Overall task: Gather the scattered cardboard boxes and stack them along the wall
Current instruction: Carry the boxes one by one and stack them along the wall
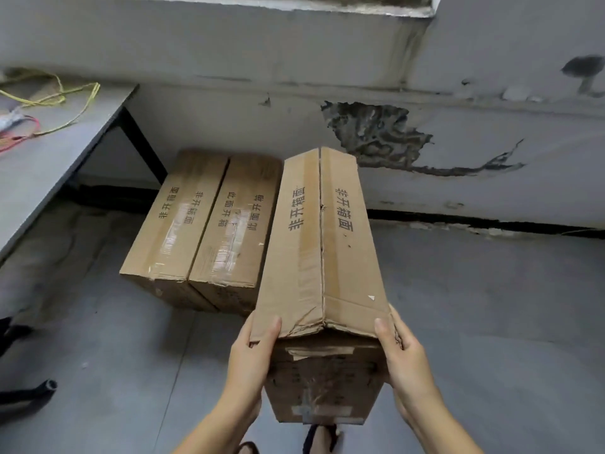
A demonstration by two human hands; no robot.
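Item: long cardboard box [322,244], frame centre, gripped at its near end by left hand [252,358] and right hand [406,358]. Advice: lower level beside floor boxes [203,224], flush to wall [458,126].

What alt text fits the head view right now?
Both hands, left hand and right hand, grip a long brown cardboard box above the grey floor; two matching boxes lie side by side by the cracked wall.
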